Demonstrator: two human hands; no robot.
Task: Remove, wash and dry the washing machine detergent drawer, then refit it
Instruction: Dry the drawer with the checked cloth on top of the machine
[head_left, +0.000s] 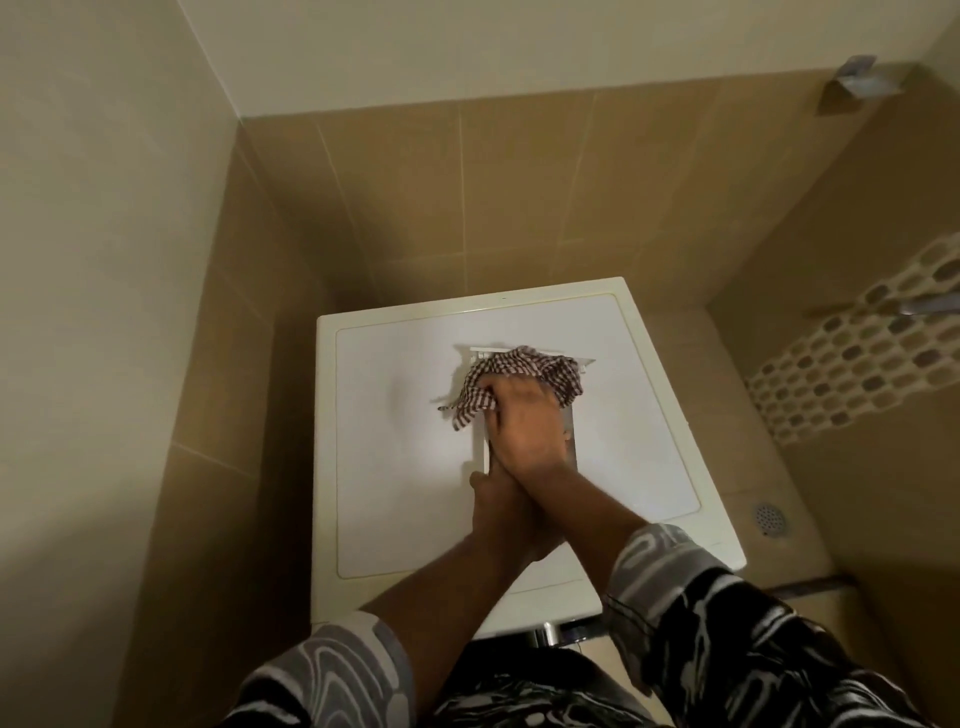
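Head view. You stand in a corner walled with large beige-brown tiles (415, 208), a plain pale wall (104, 260) to your left; in front of you is the flat top of a white washing machine (405, 467), lid panel outlined by a thin rim.

The long white plastic detergent drawer (480, 441) lies on that top, right of centre, running away from you; a red-and-white checked cloth (524, 369) is bunched over its far half, one corner trailing off to the left onto the lid.

Your right hand (519, 421) lies on the drawer with its fingers closed round the bunched cloth, pressing it down. Your left hand (493, 504) sits at the drawer's near end, thumb up against its left edge; your right wrist crosses over it, so its fingers are hidden and you cannot tell how it grips.

Around: a band of oval mosaic tiles (857, 353) on the right wall; a round metal floor drain (770, 517) beside the machine; a chrome fitting (857, 78) high on the right.

Hard to read: most of the drawer is under cloth and hand, compartments not visible; the right hand is blurred; a chrome part (550, 631) shows at the machine's front edge, cut off by your black-and-grey patterned sleeves (727, 623); the machine's front face is out of sight.
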